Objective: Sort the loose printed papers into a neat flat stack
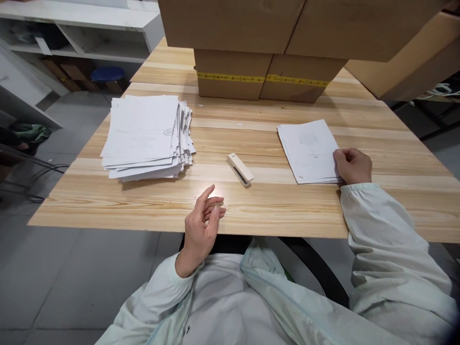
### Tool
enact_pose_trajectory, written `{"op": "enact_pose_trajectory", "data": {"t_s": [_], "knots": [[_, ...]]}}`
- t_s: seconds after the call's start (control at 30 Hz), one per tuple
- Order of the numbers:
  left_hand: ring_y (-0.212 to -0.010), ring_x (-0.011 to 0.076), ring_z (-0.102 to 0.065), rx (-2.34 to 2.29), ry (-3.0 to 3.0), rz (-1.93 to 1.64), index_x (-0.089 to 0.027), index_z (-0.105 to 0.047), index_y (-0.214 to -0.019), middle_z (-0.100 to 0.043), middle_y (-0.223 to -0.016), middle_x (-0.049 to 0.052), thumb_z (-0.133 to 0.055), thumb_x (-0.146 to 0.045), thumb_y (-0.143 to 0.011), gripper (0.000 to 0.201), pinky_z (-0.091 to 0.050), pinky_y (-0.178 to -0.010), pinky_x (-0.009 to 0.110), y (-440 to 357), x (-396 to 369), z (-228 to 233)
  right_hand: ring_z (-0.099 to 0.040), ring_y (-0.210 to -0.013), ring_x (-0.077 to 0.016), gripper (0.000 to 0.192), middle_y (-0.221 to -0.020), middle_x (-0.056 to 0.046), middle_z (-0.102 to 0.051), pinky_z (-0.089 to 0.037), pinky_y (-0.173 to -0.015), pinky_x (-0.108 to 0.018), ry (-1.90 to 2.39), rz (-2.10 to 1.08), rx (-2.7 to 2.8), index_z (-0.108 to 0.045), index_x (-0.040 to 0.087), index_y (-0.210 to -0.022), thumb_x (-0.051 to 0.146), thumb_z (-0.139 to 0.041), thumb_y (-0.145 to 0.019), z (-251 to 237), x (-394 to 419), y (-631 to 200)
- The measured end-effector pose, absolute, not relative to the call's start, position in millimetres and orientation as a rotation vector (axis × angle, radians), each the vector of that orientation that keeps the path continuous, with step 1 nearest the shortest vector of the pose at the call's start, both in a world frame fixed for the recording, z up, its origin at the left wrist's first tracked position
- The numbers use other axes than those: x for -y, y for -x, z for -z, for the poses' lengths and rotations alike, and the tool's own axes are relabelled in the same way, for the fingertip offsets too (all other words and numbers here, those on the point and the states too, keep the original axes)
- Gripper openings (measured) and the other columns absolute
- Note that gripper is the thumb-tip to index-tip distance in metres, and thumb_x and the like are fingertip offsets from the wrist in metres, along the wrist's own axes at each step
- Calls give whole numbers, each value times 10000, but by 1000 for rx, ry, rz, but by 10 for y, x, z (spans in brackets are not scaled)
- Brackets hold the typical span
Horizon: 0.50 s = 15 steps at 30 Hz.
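My left hand (201,225) is half-open, empty, near the stapler (240,170); my right hand (354,166) curls against sheets (305,163) farther right on the tabletop (273,211), grip unclear, their print (309,139) too small to read.

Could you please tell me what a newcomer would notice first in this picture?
Probably the large cardboard boxes, stacked on the far part of the wooden table, with yellow tape running across the lower level. Next comes the thick, uneven paper stack on the left. Between it and the thinner paper pile, which the right hand touches at its near right corner, lies a cream stapler.
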<state>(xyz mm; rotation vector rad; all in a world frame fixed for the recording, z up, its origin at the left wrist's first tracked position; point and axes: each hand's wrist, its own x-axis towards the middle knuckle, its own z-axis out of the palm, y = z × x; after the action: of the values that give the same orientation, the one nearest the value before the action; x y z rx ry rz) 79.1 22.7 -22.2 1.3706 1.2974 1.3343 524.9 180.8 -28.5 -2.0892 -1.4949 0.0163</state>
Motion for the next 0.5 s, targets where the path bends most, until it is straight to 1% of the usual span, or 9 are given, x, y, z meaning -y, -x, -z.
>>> {"op": "enact_pose_trajectory", "data": {"t_s": [0.03,0.07,0.13,0.17,0.27,0.33,0.37,0.4,0.5], "knots": [[-834,133,-749,-1299,-1374,-1338,-228,-504,-1425,-724,-1091,69,-572,-279,-972,461,-661,-791,298,-792,-228,222,-529,-833,-240,198,-874,-135,-668,-386,-794,-409,2128,51,1453,-633,188,-903,362,-549,-856,236,-1778,-5193],[-828,132,-749,-1301,-1377,-1340,-226,-508,-1421,-724,-1087,69,-572,-283,-972,457,-662,-788,299,-793,-229,220,-544,-950,-280,257,-1033,-194,-683,-375,-865,-445,2161,120,1432,-654,179,-999,375,-588,-845,174,-1742,-5114],[-819,131,-749,-1305,-1380,-1338,-222,-516,-1412,-725,-1080,70,-572,-290,-972,449,-663,-784,297,-792,-231,215,-513,-1165,-340,445,-1287,-258,-618,-344,-968,-479,2167,202,1562,-638,168,-1204,431,-630,-845,31,-1660,-4893],[-818,131,-749,-1307,-1380,-1333,-221,-521,-1407,-726,-1079,71,-573,-293,-971,445,-663,-784,297,-790,-232,212,-493,-1235,-354,543,-1350,-263,-585,-343,-995,-477,2147,211,1698,-607,165,-1289,475,-639,-845,-37,-1620,-4758],[-827,132,-751,-1312,-1371,-1329,-220,-536,-1395,-725,-1084,71,-580,-297,-967,437,-662,-793,295,-786,-240,210,-418,-1383,-398,772,-1489,-256,-481,-338,-1065,-506,2050,166,2093,-493,158,-1447,594,-633,-826,-141,-1553,-4351],[-830,133,-752,-1311,-1364,-1335,-212,-537,-1392,-724,-1086,74,-581,-299,-967,436,-660,-797,293,-794,-240,220,-330,-1463,-430,822,-1585,-245,-372,-294,-1116,-568,2018,137,2202,-429,155,-1499,603,-605,-833,-111,-1561,-4165],[-829,134,-752,-1311,-1361,-1338,-206,-537,-1390,-723,-1085,77,-580,-301,-967,436,-660,-796,293,-802,-236,226,-318,-1477,-432,806,-1607,-238,-342,-287,-1126,-588,2008,107,2229,-403,149,-1514,577,-575,-854,-79,-1577,-4111],[-827,136,-753,-1308,-1357,-1338,-199,-536,-1389,-723,-1084,80,-579,-305,-967,437,-660,-794,293,-810,-227,229,-344,-1469,-427,775,-1604,-234,-353,-300,-1124,-597,2003,70,2239,-385,139,-1523,538,-537,-876,-47,-1596,-4081],[-817,144,-757,-1282,-1347,-1328,-196,-539,-1382,-732,-1083,87,-569,-314,-975,425,-663,-783,298,-799,-183,189,-507,-1350,-413,690,-1503,-229,-498,-387,-1067,-596,1989,-20,2230,-379,118,-1522,423,-447,-907,-36,-1637,-4060]]}}
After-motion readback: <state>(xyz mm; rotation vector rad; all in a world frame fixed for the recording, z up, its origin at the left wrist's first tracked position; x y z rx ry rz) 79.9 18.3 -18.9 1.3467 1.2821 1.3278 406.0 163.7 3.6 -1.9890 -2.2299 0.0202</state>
